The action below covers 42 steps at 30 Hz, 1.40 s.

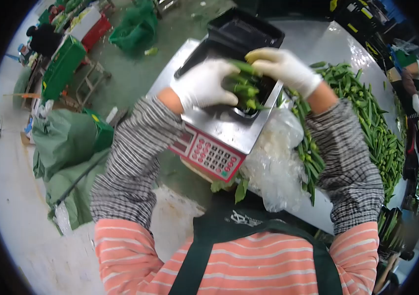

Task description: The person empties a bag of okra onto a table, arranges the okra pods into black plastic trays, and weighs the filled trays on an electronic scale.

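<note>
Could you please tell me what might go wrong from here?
Some of the green pods between the left hand and the right hand could slip past the rim of the black tray onto the scale. The crumpled clear plastic lies right beside the scale, so it might press on the platform and skew a reading.

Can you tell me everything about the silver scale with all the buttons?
The scale has a flat, shiny, metal-looking top. Its red-edged panel holds rows of small buttons, one green, and a dark display I can't read. It sits slanted in view. A black tray rests on top, under the left hand and right hand. Clear plastic lies to the right.
</note>
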Each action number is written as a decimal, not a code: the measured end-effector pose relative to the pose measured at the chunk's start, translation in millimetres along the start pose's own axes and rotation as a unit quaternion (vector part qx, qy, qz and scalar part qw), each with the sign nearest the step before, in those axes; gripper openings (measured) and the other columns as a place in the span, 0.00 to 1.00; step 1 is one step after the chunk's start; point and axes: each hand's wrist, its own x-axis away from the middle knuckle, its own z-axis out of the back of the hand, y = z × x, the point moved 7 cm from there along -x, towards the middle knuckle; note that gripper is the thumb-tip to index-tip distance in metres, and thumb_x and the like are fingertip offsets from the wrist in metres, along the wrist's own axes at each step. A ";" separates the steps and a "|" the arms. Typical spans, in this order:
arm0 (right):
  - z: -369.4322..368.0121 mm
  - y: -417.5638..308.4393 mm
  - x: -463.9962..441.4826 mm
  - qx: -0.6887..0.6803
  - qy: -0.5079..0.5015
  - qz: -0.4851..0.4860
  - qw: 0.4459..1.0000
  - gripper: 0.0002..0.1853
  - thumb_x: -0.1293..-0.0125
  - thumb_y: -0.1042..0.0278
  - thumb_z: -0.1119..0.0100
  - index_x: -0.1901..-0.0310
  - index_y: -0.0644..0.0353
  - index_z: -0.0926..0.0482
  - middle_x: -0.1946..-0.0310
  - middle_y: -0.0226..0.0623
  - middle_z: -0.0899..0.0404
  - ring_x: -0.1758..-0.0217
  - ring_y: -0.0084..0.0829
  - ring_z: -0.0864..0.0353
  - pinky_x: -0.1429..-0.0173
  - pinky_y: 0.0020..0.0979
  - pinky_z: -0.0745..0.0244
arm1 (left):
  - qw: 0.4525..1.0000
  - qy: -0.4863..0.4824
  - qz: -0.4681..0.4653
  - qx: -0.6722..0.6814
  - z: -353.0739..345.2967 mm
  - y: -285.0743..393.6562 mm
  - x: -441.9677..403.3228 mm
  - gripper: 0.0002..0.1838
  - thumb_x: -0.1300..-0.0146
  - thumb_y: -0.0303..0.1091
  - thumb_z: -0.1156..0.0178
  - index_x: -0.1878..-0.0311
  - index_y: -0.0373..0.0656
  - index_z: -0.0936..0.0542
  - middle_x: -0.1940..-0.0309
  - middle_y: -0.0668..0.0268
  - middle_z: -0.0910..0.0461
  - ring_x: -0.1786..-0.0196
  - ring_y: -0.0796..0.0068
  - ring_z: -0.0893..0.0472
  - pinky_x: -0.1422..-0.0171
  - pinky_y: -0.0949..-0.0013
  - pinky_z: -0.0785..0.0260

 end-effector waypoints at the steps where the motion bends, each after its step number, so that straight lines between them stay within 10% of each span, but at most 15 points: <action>1: 11.2 0.9 7.2 0.017 0.027 0.030 0.999 0.18 0.36 0.65 0.46 0.48 0.67 0.24 0.54 0.37 0.21 0.51 0.25 0.25 0.44 0.26 0.31 | 1.000 -0.018 -0.007 -0.020 11.1 10.5 0.9 0.29 0.58 0.39 0.29 0.50 0.38 0.23 0.55 0.54 0.23 0.51 0.60 0.22 0.45 0.66 0.30; 3: 34.5 1.9 31.6 -0.033 0.054 -0.013 0.998 0.19 0.34 0.60 0.49 0.47 0.63 0.24 0.51 0.34 0.21 0.49 0.24 0.25 0.46 0.28 0.31 | 0.995 0.084 -0.045 -0.033 39.4 3.8 8.4 0.23 0.51 0.34 0.32 0.51 0.38 0.22 0.56 0.59 0.21 0.53 0.66 0.21 0.47 0.69 0.29; 11: 66.6 145.7 150.1 0.542 0.075 -0.137 0.826 0.27 0.44 0.54 0.40 0.46 0.62 0.27 0.48 0.50 0.26 0.43 0.48 0.29 0.42 0.42 0.31 | 0.973 0.205 0.108 -0.025 105.2 -30.4 73.1 0.12 0.40 0.30 0.42 0.53 0.40 0.20 0.60 0.60 0.19 0.59 0.72 0.20 0.51 0.70 0.27; 21: 64.8 146.2 160.5 0.562 -0.024 -0.269 0.782 0.18 0.48 0.70 0.44 0.52 0.59 0.25 0.56 0.46 0.26 0.51 0.47 0.25 0.48 0.43 0.28 | 0.972 0.204 0.100 0.061 54.8 -38.8 85.4 0.16 0.44 0.26 0.37 0.51 0.36 0.22 0.54 0.63 0.21 0.49 0.74 0.24 0.42 0.72 0.35; 31: 82.3 133.8 176.1 0.109 0.192 -0.275 0.936 0.21 0.44 0.68 0.45 0.50 0.69 0.27 0.59 0.52 0.22 0.56 0.43 0.21 0.50 0.35 0.27 | 0.989 0.045 -0.135 -0.031 -17.6 42.7 9.7 0.30 0.56 0.33 0.32 0.45 0.42 0.25 0.43 0.57 0.28 0.40 0.56 0.32 0.34 0.60 0.40; 39: 9.4 115.7 153.7 0.381 0.045 -0.337 0.860 0.33 0.50 0.60 0.36 0.42 0.64 0.34 0.50 0.51 0.29 0.49 0.46 0.24 0.48 0.38 0.26 | 0.958 0.165 -0.173 -0.157 -17.3 43.3 -9.7 0.11 0.50 0.31 0.36 0.63 0.43 0.24 0.67 0.63 0.24 0.61 0.60 0.25 0.54 0.61 0.33; 42: 8.4 117.1 154.9 0.388 0.033 -0.347 0.853 0.29 0.51 0.62 0.36 0.48 0.65 0.32 0.49 0.52 0.30 0.47 0.45 0.24 0.49 0.39 0.25 | 0.970 0.077 -0.123 -0.194 -36.2 16.7 -20.0 0.13 0.51 0.32 0.36 0.60 0.43 0.23 0.65 0.62 0.23 0.59 0.59 0.25 0.53 0.62 0.33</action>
